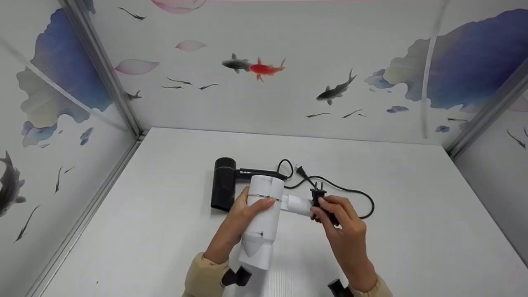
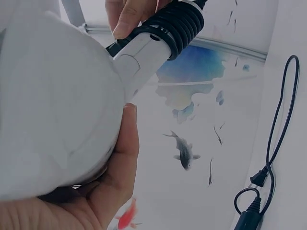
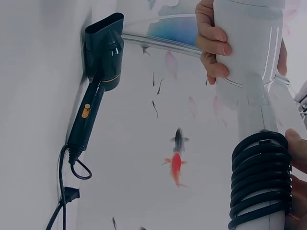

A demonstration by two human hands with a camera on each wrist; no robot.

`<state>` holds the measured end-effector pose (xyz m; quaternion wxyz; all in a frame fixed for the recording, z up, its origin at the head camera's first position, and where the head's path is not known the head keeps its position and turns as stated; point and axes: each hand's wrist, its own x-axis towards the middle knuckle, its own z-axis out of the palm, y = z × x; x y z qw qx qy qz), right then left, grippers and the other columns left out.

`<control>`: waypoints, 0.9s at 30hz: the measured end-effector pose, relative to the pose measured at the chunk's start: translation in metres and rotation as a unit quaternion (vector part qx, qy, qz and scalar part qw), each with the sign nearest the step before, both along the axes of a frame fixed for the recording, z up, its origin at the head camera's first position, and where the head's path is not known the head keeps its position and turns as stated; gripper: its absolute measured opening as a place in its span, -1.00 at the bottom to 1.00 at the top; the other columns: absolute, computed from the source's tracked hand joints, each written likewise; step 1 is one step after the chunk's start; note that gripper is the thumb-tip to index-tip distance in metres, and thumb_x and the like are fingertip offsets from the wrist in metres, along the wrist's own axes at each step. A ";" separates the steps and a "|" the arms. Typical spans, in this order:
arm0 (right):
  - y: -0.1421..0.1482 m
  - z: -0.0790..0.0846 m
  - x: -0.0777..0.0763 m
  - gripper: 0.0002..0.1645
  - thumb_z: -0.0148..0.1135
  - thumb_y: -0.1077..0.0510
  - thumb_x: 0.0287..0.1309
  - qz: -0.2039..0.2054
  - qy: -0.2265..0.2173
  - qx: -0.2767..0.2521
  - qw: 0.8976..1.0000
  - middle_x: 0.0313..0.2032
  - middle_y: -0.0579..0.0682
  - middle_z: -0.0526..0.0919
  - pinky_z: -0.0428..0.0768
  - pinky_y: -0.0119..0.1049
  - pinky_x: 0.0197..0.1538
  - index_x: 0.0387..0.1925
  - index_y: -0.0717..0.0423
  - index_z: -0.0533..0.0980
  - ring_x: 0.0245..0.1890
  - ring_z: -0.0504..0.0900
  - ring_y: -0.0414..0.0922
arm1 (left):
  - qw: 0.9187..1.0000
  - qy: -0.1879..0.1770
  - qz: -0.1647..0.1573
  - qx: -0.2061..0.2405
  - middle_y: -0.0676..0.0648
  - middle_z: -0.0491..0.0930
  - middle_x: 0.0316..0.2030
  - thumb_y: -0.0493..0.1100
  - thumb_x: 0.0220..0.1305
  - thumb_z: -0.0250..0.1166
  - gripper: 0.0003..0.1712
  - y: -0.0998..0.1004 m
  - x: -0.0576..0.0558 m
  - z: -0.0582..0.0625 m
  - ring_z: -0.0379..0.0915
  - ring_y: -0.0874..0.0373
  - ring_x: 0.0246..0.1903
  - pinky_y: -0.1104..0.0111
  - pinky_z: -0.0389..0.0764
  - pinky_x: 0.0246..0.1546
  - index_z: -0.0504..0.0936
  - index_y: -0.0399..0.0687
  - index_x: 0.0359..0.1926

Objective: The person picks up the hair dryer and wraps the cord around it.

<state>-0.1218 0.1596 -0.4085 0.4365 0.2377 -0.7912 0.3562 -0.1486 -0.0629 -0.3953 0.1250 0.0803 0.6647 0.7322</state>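
Note:
A white hair dryer (image 1: 260,222) is raised over the table, its barrel gripped by my left hand (image 1: 241,216). Its black cord (image 3: 259,177) is wound in several tight turns around the handle (image 2: 136,60). My right hand (image 1: 346,227) pinches the black plug (image 1: 317,196) between thumb and fingers, beside the wound handle, and the two prongs point away from me. In the right wrist view, fingers of the left hand (image 3: 213,45) wrap the barrel, while the right hand (image 3: 297,167) shows at the edge by the coil.
Behind the white dryer a black hair dryer (image 1: 224,185) lies on the white table (image 1: 165,185). Its loose cord (image 1: 367,194) loops out to the right, with its plug (image 1: 301,170) near the handle's end. Printed panels with fish wall in the table's back and sides.

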 end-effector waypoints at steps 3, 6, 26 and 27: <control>0.002 0.003 0.003 -0.53 0.46 0.37 -0.26 -0.008 -0.034 0.053 0.998 -0.18 0.10 0.60 0.57 -0.55 -0.20 -0.17 0.26 0.59 -0.23 0.63 -0.06 | 1.000 -0.013 0.004 0.010 -0.17 0.46 -0.19 0.06 0.08 0.27 -0.14 0.001 0.000 -0.002 0.51 0.10 -0.34 0.27 0.58 -0.35 0.07 -0.09 0.32; 0.003 0.004 0.006 -0.27 0.55 0.16 -0.34 -0.042 -0.059 0.140 0.988 -0.08 0.13 0.56 0.49 -0.25 0.04 -0.01 0.26 0.49 -0.09 0.55 0.02 | 0.999 -0.024 0.005 0.027 -0.17 0.45 -0.18 0.04 0.11 0.23 -0.13 0.001 0.000 -0.002 0.50 0.09 -0.32 0.27 0.57 -0.35 0.02 -0.03 0.36; 0.001 -0.019 -0.014 -0.27 0.60 0.19 -0.45 -0.054 -0.051 0.149 0.986 -0.30 0.06 0.56 0.53 -0.22 -0.19 -0.08 0.28 0.51 -0.28 0.51 -0.07 | 0.990 -0.070 -0.042 0.119 -0.18 0.42 -0.10 0.12 0.23 0.04 -0.23 0.007 0.012 0.011 0.51 0.13 -0.19 0.37 0.51 -0.14 -0.13 -0.11 0.26; 0.003 -0.020 -0.015 -0.27 0.60 0.20 -0.44 -0.043 -0.049 0.149 0.987 -0.29 0.06 0.55 0.54 -0.26 -0.20 -0.07 0.28 0.51 -0.29 0.51 -0.10 | 0.989 -0.070 -0.048 0.120 -0.18 0.41 -0.08 0.13 0.25 0.02 -0.24 0.006 0.012 0.011 0.50 0.13 -0.17 0.37 0.51 -0.13 -0.13 -0.11 0.26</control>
